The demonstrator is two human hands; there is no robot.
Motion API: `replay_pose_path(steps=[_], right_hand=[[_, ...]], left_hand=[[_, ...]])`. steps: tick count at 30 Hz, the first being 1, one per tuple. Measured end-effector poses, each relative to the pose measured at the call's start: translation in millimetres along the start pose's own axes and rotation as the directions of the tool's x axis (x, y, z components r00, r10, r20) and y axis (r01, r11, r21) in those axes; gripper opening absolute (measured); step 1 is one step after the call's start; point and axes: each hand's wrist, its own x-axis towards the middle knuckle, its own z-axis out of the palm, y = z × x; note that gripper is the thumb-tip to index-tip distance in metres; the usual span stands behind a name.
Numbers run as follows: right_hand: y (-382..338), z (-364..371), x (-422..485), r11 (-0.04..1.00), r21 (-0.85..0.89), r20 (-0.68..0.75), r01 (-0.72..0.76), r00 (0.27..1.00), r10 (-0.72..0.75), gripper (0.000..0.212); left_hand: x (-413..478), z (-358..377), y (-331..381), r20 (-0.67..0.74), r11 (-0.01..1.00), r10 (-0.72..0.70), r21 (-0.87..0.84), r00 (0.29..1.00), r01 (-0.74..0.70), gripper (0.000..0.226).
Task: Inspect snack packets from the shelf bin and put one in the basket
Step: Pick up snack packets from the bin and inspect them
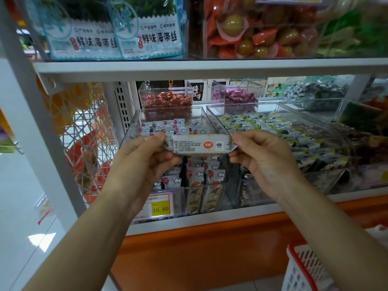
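White shelving (pixel 189 68) is stocked with clear snack bins. Before the left shelf bin (pixel 131 128), a white snack packet (pixel 200 144) with fine print and a red logo is pinched at its ends by the left hand (pixel 142 160) and the right hand (pixel 262 156). A red-rimmed basket (pixel 298 269) is seen near right.

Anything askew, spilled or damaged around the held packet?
Nothing stands out. The white printed snack packet is level and looks intact, pinched at its ends by the left hand and right hand. The clear plastic shelf bin behind it holds its packets, none spilled.
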Motion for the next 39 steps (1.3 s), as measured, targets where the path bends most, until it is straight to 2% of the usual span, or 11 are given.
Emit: replay_pose_path(steps=[3,6,10,14,19,22,24,27,32,35,39], right_hand=[[-0.5,-2.3,0.7,0.998,-0.040,0.041,0.043,0.998,-0.041,0.007],[0.5,-3.9,1.2,0.980,-0.156,0.052,0.121,0.992,-0.115,0.028],[-2.2,-4.9,-0.9,0.910,-0.326,0.102,0.256,0.966,-0.236,0.044],[-3.4,-4.4,-2.3,0.864,-0.383,0.123,0.326,0.945,-0.302,0.049],[-1.5,-3.7,-2.7,0.867,-0.404,0.119,0.291,0.957,-0.265,0.047],[-2.3,-2.2,-2.4,0.934,-0.290,0.078,0.209,0.978,-0.195,0.030],[-1.3,0.1,-3.8,0.907,-0.355,0.072,0.228,0.974,-0.217,0.021],[1.6,2.7,-6.2,0.853,-0.458,0.061,0.252,0.966,-0.253,0.021],[0.4,0.9,-5.6,0.850,-0.493,0.086,0.184,0.983,-0.163,0.016],[-0.8,-1.2,-6.2,0.875,-0.456,0.109,0.162,0.986,-0.126,0.018],[-1.3,0.5,-6.8,0.891,-0.428,0.070,0.152,0.988,-0.135,0.020]], left_hand=[[0.9,-0.5,0.3,-0.019,1.000,0.023,0.019,1.000,-0.022,0.029],[1.2,-1.5,0.9,0.029,0.995,0.036,0.091,0.999,-0.038,0.016],[-0.5,1.1,1.0,0.117,0.994,-0.066,0.098,0.991,0.055,0.019],[-1.9,2.2,-1.1,0.143,0.987,-0.125,0.117,0.982,0.109,0.022],[-1.5,2.0,1.1,0.158,0.992,-0.107,0.087,0.982,0.094,0.026],[-0.1,0.1,1.2,0.167,0.995,-0.071,0.080,0.983,0.058,0.033],[-0.3,0.2,-0.2,0.191,0.995,-0.047,0.095,0.980,0.029,0.035],[-1.5,2.9,-2.2,0.251,0.995,-0.010,0.094,0.968,-0.014,0.035],[-1.8,3.0,-1.6,0.299,0.997,0.014,0.069,0.954,-0.036,0.035],[-2.7,3.1,-1.8,0.302,0.989,0.017,0.133,0.953,-0.060,0.041],[-5.7,4.8,-2.1,0.319,0.946,0.025,0.299,0.947,-0.125,0.042]])
